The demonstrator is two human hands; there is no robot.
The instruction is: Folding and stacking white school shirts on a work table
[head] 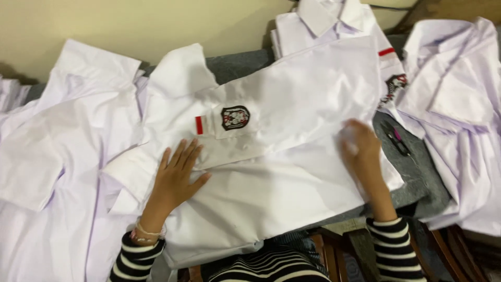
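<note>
Now left hand [175,177] flat, open on white shirt [292,130]; right hand [362,151] blurred, grip unclear.

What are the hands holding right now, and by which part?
Nothing is gripped. The left hand lies flat, fingers spread, on the white shirt below its badge; the right hand presses its right side, blurred.

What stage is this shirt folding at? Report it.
Done: one folded shirt lies at the top. In hand: the left hand lies flat on the middle shirt, beside its badge pocket; the right hand presses its other side. Left: loose shirts lie unfolded at both sides.
</note>
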